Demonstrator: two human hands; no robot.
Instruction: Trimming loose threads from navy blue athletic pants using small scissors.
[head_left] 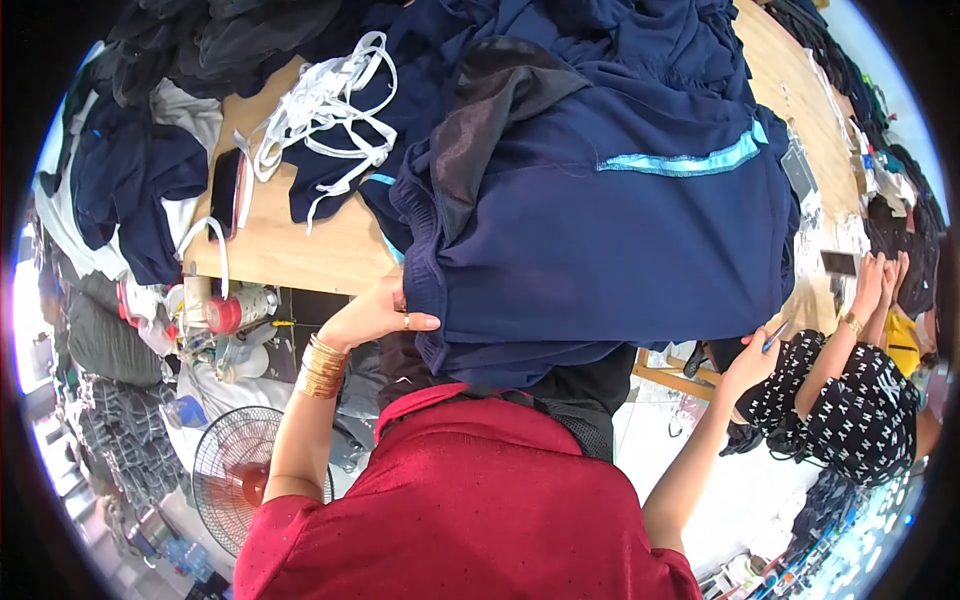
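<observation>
Cluttered wooden counter (pixel 290 240), navy garment (pixel 610 250) overhanging its near edge

White lettering repeats across a co-worker's black clothing (pixel 865 410). Left grip (pixel 372 314) pinches the gathered waistband (pixel 420 215); right grip (pixel 750 366) clamps the lower right corner, alongside a small blue tool (pixel 771 342).

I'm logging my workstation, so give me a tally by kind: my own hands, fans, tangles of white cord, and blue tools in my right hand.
Own hands: 2 (left hand, right hand)
Fan: 1
Tangle of white cord: 1
Small blue tool: 1
Total: 5
</observation>
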